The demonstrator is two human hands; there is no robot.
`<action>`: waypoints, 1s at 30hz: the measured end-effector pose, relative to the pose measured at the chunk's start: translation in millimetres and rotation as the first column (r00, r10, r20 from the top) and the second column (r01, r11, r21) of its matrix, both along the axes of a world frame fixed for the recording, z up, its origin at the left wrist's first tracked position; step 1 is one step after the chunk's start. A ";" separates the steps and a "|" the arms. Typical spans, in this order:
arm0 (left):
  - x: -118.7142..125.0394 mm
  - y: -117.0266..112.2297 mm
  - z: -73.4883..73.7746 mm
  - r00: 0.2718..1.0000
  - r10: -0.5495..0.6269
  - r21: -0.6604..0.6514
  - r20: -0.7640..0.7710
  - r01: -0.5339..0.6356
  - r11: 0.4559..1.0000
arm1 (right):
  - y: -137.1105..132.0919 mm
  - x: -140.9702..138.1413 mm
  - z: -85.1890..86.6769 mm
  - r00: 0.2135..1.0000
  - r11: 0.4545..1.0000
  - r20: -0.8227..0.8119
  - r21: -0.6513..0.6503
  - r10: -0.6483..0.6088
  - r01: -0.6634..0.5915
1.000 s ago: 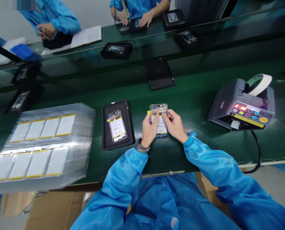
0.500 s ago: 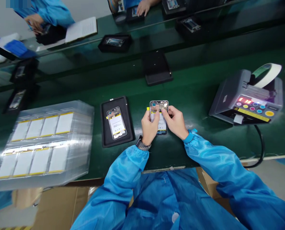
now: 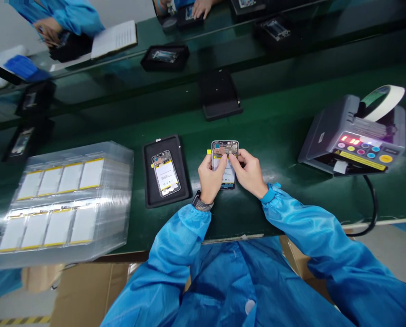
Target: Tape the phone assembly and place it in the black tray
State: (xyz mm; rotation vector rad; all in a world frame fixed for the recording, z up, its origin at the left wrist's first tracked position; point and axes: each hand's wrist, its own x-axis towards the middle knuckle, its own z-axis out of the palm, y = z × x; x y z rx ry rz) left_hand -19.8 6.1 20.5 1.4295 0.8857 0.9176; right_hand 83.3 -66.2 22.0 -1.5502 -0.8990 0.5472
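**Two hands grip an open phone above a green surface**

Head view: the left hand (image 3: 209, 175), with a watch (image 3: 200, 202) on its wrist, and the right hand (image 3: 248, 173) hold an open phone (image 3: 225, 162) with its battery and inner frame showing. The fingers (image 3: 235, 157) of both hands are closed on it, gripping near its upper half. It sits mid-surface (image 3: 274, 152), in front of the person. Just left lies a black tray (image 3: 184, 181) holding a similar phone (image 3: 166, 173). Further left are stacked clear trays of batteries (image 3: 62, 204); to the right stands a tape dispenser (image 3: 351, 136). Across the surface, a co-worker's hands (image 3: 201, 5) rest beside another tray (image 3: 190, 16).
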 end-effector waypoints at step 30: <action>1.1 -2.4 -0.5 1.000 -0.006 -0.061 0.017 0.007 0.998 | -2.5 0.5 -5.5 0.995 0.995 0.038 0.017 -0.096 0.095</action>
